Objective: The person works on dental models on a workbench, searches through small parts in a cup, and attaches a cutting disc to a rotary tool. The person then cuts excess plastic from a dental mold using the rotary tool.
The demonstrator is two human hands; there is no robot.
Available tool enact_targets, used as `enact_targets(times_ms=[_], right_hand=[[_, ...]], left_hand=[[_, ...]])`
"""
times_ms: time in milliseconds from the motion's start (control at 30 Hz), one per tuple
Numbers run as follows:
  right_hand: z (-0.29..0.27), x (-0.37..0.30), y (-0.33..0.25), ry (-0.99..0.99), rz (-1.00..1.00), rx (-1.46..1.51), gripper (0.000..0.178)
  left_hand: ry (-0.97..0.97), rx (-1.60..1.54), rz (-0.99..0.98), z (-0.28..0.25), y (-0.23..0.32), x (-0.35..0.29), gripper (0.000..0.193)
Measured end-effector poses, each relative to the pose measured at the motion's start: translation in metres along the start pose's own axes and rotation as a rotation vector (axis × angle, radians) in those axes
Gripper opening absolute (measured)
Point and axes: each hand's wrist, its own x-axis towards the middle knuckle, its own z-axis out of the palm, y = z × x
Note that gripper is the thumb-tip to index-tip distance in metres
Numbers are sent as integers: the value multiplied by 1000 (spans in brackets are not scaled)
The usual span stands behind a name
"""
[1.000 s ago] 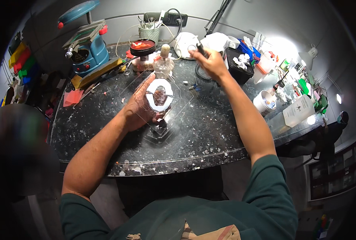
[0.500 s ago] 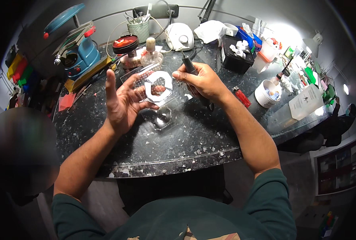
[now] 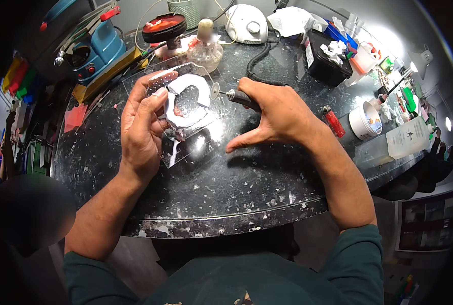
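Note:
My left hand (image 3: 141,119) grips a clear, dotted plastic plate (image 3: 206,124), its thumb pressed near the edge of a white horseshoe-shaped piece (image 3: 202,92) on the plate. A cut or gap breaks the white ring at its lower right. In my right hand (image 3: 280,109) is a dark rotary handpiece (image 3: 244,99), held with the thumb stretched out below and away from it. The small round disc (image 3: 215,91) on the handpiece's tip points left, right beside the white piece; whether they touch I cannot tell.
Behind the plate stand a glass spirit burner (image 3: 205,53) and a red-filled dark dish (image 3: 164,28). A white control box (image 3: 247,24) sits at the back, a blue machine (image 3: 100,53) far left. Rightward are a black bin (image 3: 328,63), red lighter (image 3: 333,122), white tub (image 3: 365,120) and clear bottle (image 3: 408,138).
The left thumb, raised before, has closed onto the plate. The right hand has turned the handpiece from steep to nearly level, its disc now showing beside the white piece. The view has shifted too.

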Motion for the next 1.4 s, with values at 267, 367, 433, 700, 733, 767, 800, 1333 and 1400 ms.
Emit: enact_targets(times_ms=[267, 367, 433, 700, 733, 767, 800, 1333, 1400], right_hand=[[2, 0, 0, 56, 68, -35, 67], [1, 1, -2, 18, 80, -57, 66], [1, 1, -3, 8, 77, -73, 65], [2, -1, -3, 28, 46, -70, 64], [3, 0, -3, 27, 46, -70, 64], [3, 0, -3, 28, 44, -72, 64], [3, 0, -3, 28, 43, -75, 64], [6, -2, -2, 44, 25, -60, 65], [5, -1, -3, 23, 41, -62, 65]], left_hand=[[-54, 73, 3, 1, 4, -1, 43], [0, 118, 27, 7, 5, -3, 47], [-56, 154, 42, 1, 5, -3, 49], [-40, 214, 65, 3, 7, -3, 49], [-42, 206, 68, 3, 7, -3, 49], [-42, 206, 67, 3, 6, -2, 49], [-41, 212, 72, 2, 5, -2, 49], [-47, 251, 91, -1, 3, -2, 47], [-40, 242, 85, 0, 4, -3, 47]])
